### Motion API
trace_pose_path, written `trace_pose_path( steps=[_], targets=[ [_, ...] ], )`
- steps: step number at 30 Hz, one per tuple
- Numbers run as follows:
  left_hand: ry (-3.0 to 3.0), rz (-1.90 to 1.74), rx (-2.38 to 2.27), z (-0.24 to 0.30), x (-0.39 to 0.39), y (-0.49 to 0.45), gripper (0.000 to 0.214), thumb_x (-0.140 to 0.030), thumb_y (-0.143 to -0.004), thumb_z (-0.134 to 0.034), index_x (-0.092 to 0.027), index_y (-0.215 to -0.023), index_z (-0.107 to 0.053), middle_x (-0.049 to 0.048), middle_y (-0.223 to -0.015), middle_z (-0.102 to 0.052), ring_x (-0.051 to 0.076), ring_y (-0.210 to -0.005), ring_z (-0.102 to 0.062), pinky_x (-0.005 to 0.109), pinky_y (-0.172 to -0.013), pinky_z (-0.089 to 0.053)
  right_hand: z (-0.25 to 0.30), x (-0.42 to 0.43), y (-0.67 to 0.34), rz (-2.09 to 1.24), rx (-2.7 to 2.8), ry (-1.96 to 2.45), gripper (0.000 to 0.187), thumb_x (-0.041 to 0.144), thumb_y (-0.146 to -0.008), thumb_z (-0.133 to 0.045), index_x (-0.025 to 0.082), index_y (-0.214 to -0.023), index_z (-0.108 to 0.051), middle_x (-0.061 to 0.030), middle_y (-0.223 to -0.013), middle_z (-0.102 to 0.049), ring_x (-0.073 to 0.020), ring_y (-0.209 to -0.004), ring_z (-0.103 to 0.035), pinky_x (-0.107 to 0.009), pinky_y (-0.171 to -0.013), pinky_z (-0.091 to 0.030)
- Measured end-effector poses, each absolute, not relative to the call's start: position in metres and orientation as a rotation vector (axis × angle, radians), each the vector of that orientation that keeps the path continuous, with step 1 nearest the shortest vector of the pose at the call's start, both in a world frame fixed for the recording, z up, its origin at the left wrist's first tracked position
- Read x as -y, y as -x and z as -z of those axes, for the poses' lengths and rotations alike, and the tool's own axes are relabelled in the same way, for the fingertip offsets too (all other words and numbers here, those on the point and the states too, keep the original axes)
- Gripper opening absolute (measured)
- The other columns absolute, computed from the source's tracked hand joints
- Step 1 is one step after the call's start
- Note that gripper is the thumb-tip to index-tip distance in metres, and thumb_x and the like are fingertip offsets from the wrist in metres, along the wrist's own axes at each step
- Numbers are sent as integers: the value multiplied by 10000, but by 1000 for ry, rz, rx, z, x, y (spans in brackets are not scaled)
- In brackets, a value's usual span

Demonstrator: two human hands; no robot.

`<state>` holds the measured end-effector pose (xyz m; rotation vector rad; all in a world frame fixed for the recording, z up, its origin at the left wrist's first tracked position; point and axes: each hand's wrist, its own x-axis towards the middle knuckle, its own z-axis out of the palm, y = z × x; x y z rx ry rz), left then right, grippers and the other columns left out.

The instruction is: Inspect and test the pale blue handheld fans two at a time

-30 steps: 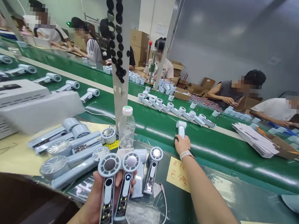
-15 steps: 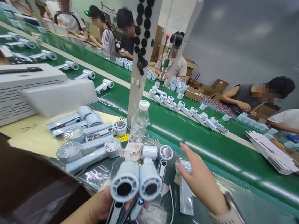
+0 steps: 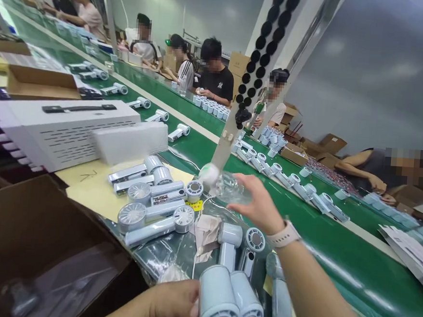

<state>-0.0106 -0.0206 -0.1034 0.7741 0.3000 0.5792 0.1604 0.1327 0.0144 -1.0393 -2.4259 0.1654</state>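
Observation:
My left hand (image 3: 168, 305) is at the bottom edge, closed around the handles of two pale blue handheld fans (image 3: 219, 306) whose round heads point toward me. My right hand (image 3: 264, 208), with a pale watch (image 3: 284, 235) on the wrist, reaches forward and wraps around a clear water bottle (image 3: 224, 184). The bottle is tilted to the left, its white cap toward the metal post, and it is blurred. Two more fans (image 3: 229, 242) lie on a plastic sheet just below that hand.
A heap of fans (image 3: 150, 202) lies on yellow paper to the left, behind it a white vented box (image 3: 61, 128). An open cardboard box (image 3: 46, 243) fills the lower left. A slanted metal post (image 3: 236, 117) rises beside the bottle. The green conveyor (image 3: 335, 254) carries fans; several people work across it.
My right hand has moved up from the fan on the table to the bottle, which now leans over. My left hand dropped lower with the two fans. My view swung left.

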Motion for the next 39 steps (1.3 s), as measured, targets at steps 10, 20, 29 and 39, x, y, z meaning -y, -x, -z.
trace_pose_path(
  steps=[10,20,29,39],
  targets=[
    [-794,-527,-241,102,19,13,782,-674,-450,-846,-128,-1001,-746,44,-883,-733,250,-889,-629,306,-864,-471,-48,-136,-164,734,2999,790,319,-1,-903,-484,107,-1134,-674,-164,-977,-724,-300,-996,-630,-521,-1040,-390],
    [-777,-542,-268,109,20,9,717,-690,-410,-847,-134,-855,-756,3,-743,-691,189,-789,-617,239,-775,-467,-53,-138,-161,950,3038,697,293,-19,-855,-513,134,-999,-718,-101,-793,-698,-260,-838,-631,-505,-1064,-356],
    [-771,-516,-279,105,20,11,784,-686,-414,-849,-139,-968,-765,1,-800,-721,179,-788,-614,234,-782,-455,-33,-150,-197,454,2903,943,431,-25,-772,-624,155,-1162,-657,-164,-1097,-697,-345,-1089,-613,-606,-1097,-317],
    [-814,-505,-246,105,17,10,768,-709,-447,-823,-117,-932,-758,56,-832,-749,256,-819,-683,330,-829,-507,40,-165,-151,-421,2197,1137,728,387,-804,-746,221,-1370,-319,-135,-1228,-614,-274,-1110,-648,-428,-923,-547]
  ],
)
